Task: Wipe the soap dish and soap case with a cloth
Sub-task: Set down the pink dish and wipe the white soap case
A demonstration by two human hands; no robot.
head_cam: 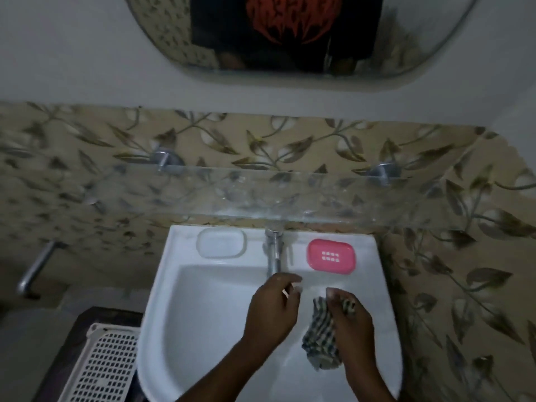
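Wiping looks unstarted: the right hand (352, 326) grips the cloth (319, 335) over the sink (203, 314), the left hand (272, 310) is loosely curled and empty, and the pink soap dish (331, 256) and white soap case (221, 243) sit untouched on the far rim.

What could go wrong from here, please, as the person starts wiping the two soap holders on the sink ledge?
1. The pink soap dish sits at the ledge's basin-side edge; a wipe might push it into the sink.
2. The glass shelf overhangs the white soap case; a reaching hand may knock it.
3. The cloth hangs loose from the right hand and could snag the tap.
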